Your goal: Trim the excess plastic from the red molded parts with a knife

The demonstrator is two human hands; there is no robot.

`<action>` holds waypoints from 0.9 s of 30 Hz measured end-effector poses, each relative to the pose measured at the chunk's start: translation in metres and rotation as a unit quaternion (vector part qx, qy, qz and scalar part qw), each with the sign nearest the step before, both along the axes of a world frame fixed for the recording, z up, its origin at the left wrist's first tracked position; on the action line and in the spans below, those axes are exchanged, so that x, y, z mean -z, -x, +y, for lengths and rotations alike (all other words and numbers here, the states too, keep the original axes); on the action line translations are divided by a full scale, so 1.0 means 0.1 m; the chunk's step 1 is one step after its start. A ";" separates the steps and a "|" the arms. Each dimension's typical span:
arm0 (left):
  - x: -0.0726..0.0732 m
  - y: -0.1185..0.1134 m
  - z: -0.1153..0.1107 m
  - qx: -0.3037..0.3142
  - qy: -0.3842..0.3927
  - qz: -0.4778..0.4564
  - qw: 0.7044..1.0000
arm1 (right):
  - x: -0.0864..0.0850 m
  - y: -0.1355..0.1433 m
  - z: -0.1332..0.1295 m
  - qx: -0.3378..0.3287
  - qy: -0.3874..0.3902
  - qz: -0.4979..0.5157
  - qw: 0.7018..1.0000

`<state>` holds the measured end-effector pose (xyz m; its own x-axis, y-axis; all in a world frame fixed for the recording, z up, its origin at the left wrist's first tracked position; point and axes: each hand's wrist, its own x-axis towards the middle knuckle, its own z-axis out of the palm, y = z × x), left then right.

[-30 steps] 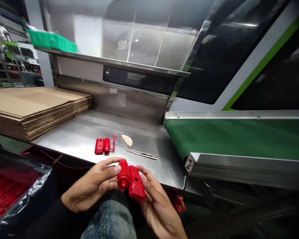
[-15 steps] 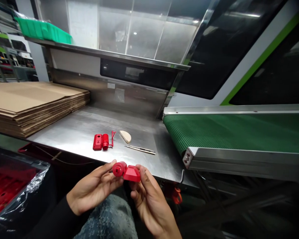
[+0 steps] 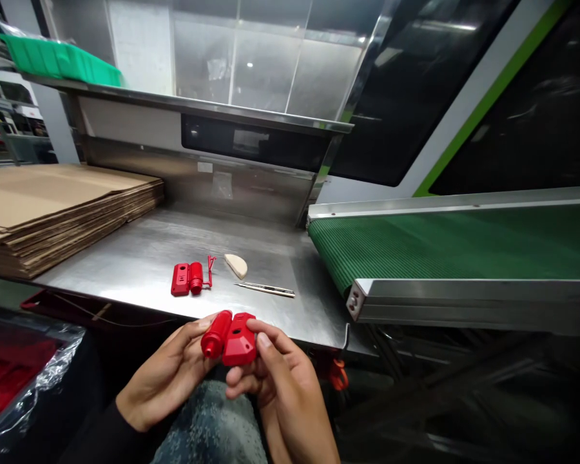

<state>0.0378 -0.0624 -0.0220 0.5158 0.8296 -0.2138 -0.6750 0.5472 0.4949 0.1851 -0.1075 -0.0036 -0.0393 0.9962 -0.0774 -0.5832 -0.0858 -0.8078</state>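
A red plastic part (image 3: 229,336), a flat housing joined to a short cylinder, is gripped in front of my lap by both hands. My left hand (image 3: 167,377) pinches the cylinder end with thumb and fingertips. My right hand (image 3: 275,380) holds the flat housing, thumb on its top face. A second red part (image 3: 186,279) of the same kind lies on the steel table (image 3: 140,264), with a thin red sprue (image 3: 209,269) attached at its right side. Beside it are a beige wedge-shaped piece (image 3: 236,265) and a slim metal blade (image 3: 265,289).
A stack of flat cardboard (image 3: 53,206) fills the table's left end. A green conveyor belt (image 3: 444,241) runs off to the right. A plastic-lined bin (image 3: 14,380) with several red parts sits at lower left. A green tray (image 3: 53,59) rests on the upper shelf.
Both hands turned the red part so its flat housing faces up and the cylinder points down-left. The view shifted slightly right.
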 end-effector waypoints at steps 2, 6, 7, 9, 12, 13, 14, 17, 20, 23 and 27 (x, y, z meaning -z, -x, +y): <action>-0.02 0.02 0.00 -0.001 -0.004 0.015 1.000 | 0.00 -0.01 -0.02 -0.018 0.008 0.025 0.999; -0.01 0.05 -0.02 -0.004 0.035 -0.015 0.999 | -0.05 -0.01 -0.07 -0.023 0.023 0.015 0.999; -0.01 0.06 -0.02 -0.006 0.049 -0.044 0.998 | -0.06 0.00 -0.08 -0.015 0.019 0.015 1.000; 0.01 0.07 -0.03 -0.004 0.060 -0.104 0.993 | -0.07 0.01 -0.10 -0.001 0.006 0.016 1.000; 0.07 0.07 -0.04 0.007 0.054 -0.140 0.989 | -0.05 0.04 -0.11 -0.010 -0.015 0.020 1.000; 0.09 0.07 -0.04 0.008 0.051 -0.141 0.989 | -0.04 0.04 -0.11 -0.019 -0.020 0.023 0.999; 0.12 0.06 -0.04 0.009 0.049 -0.140 0.989 | -0.03 0.05 -0.11 -0.027 -0.023 0.023 0.999; 0.18 0.07 -0.06 -0.008 0.017 -0.082 0.996 | 0.00 0.06 -0.11 -0.035 -0.017 0.004 0.999; 0.17 0.09 -0.10 -0.031 -0.050 0.015 0.998 | 0.09 0.06 -0.09 -0.019 -0.004 -0.031 0.999; 0.11 0.15 -0.18 -0.054 -0.086 0.044 0.994 | 0.23 0.02 -0.02 0.003 -0.008 -0.060 0.998; 0.14 0.26 -0.23 -0.010 -0.055 0.025 0.998 | 0.33 -0.08 0.15 -0.051 0.014 -0.136 0.989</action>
<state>0.0122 -0.0855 -0.0359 0.4890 0.8600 -0.1461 -0.6586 0.4738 0.5847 0.1932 -0.0923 -0.0369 -0.1131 0.9856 -0.1256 -0.3319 -0.1567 -0.9302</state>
